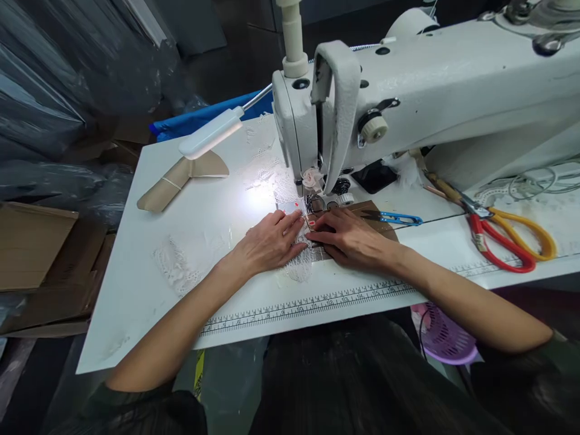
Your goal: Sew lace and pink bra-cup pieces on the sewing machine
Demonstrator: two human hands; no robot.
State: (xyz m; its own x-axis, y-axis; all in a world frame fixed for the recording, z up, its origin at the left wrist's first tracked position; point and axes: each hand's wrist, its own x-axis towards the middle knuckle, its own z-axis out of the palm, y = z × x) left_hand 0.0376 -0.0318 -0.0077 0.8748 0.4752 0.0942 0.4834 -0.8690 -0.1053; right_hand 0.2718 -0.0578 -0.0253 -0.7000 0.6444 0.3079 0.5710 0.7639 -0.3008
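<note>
Left hand [272, 240]: fingers extended, flat on white lace [299, 270] | lace: beneath and bodyward of left fingertips | right hand [356, 238]: fingertips bunched at lace's right edge, grip cannot be told | sewing-machine head [294, 130]: just beyond fingers; judged best: guide lightly, lace flat, fingertips clear | blue thread snips [399, 219]: right of right fingers
</note>
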